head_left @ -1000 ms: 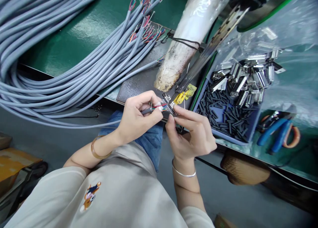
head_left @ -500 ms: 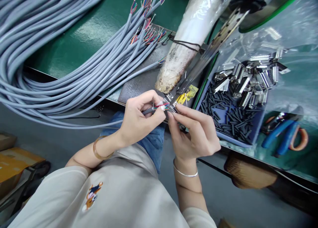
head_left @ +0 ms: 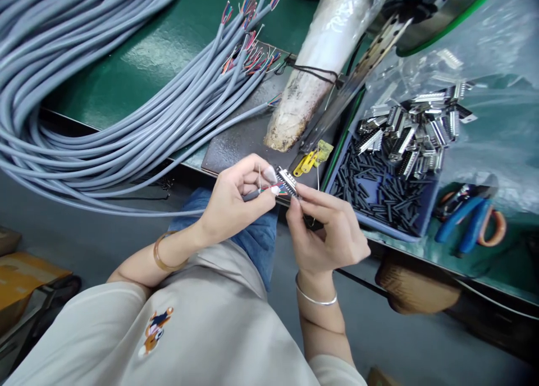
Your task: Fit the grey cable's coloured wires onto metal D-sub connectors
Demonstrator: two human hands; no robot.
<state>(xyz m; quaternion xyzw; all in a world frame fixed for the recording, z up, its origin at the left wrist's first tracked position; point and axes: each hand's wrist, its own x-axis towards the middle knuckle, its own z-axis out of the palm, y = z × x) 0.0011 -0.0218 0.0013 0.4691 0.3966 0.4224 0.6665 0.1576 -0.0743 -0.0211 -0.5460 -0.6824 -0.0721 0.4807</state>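
Observation:
My left hand (head_left: 233, 195) is closed, pinching the stripped end of a grey cable (head_left: 251, 195) between thumb and fingers. Thin red, blue and green wires (head_left: 275, 186) fan out of it towards the right. A silver multi-pin connector (head_left: 288, 178) is held by one end in my closed right hand (head_left: 330, 226), between thumb and fingertips. Its row of contacts faces the wires, and the wire tips lie right up against it; whether any is joined to it I cannot tell.
A long bundle of grey cables (head_left: 138, 145) with stripped ends crosses the bench. Behind my hands are a white wrapped cylinder (head_left: 311, 72), a dark metal rod (head_left: 337, 114) and a yellow piece (head_left: 309, 160). Right: a blue tray (head_left: 374, 231) of black tubes and connectors, and blue-handled pliers (head_left: 461, 217).
My right hand has turned the connector, so its contact row shows more fully beside the wires. The fingers of my left hand have shifted slightly on the cable. The camera view has moved a little.

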